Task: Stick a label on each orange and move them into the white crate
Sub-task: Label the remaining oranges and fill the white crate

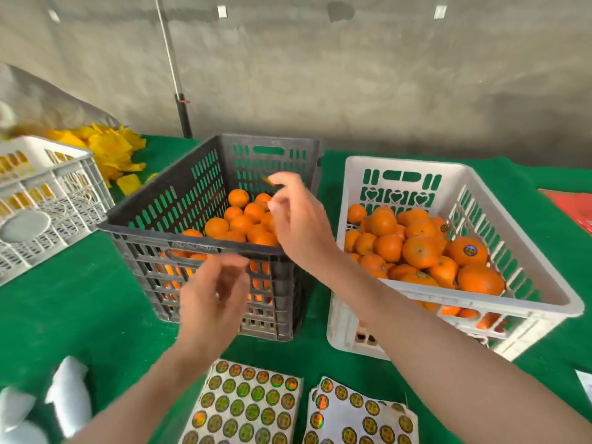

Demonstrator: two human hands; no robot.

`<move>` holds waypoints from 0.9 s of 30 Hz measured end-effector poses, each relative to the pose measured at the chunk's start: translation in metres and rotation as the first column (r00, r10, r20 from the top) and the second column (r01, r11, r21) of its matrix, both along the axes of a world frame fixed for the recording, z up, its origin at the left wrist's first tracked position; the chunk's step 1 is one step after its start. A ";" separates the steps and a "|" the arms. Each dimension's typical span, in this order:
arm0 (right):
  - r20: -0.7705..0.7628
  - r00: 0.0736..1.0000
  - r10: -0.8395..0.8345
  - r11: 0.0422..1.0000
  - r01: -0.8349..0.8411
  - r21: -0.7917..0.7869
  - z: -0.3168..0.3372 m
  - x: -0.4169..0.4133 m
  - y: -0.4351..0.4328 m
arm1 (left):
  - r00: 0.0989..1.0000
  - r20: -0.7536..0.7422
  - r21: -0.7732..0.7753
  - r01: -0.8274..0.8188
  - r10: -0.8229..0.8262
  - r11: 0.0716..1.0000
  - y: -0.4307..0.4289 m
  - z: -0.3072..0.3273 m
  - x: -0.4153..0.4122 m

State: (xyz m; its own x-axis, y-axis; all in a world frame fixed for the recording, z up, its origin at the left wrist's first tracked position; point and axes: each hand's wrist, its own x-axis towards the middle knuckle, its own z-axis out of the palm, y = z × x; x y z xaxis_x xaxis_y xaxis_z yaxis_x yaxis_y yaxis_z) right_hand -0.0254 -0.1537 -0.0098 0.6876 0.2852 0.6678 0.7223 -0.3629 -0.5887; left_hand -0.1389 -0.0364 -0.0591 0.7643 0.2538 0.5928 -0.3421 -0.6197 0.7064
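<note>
Nearest to the person, two label sheets lie side by side on the green cloth (64, 315): the left sheet (243, 408) and the right sheet (362, 415). Both carry rows of round stickers, green and gold with a rainbow shine. The print on them is too small to read. Some white soft pieces (69, 395) lie at the lower left, blurred.

The left hand (214, 293) hangs just in front of the near wall of the black crate (205, 248). Its fingers are loosely curled, but it is blurred by motion, so I cannot tell if it holds anything.

The right hand (298, 219) is higher, above the unlabelled oranges (217, 227) inside the black crate and not touching them. Its thumb and forefinger pinch a small label (266, 178), a yellowish scrap seen only as a blur.

The white crate (464, 302) stands just beside the black one, on the right, apart from both hands. It is well filled with labelled oranges (419, 251), and one orange (480, 257) shows a dark round sticker (470, 250) on top; the writing cannot be read.

Farther to the left stand a second white crate (48, 200) and a yellow heap (109, 152). A red sheet (573, 209) lies at the right edge, and a thin pole (176, 75) leans against the grey wall behind.
</note>
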 end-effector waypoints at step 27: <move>-0.083 0.981 -0.177 0.978 0.165 -0.126 -0.027 0.051 0.033 | 0.558 -0.804 0.159 0.534 -0.205 0.830 0.128 0.043 0.186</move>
State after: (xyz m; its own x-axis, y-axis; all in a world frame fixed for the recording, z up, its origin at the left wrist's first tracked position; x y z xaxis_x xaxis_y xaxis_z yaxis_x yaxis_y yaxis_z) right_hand 0.0259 -0.1210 -0.0371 0.7906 0.2313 0.5670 0.5875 -0.5475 -0.5959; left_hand 0.0474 0.0914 -0.0160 0.9384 -0.2534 -0.2349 -0.0735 -0.8106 0.5809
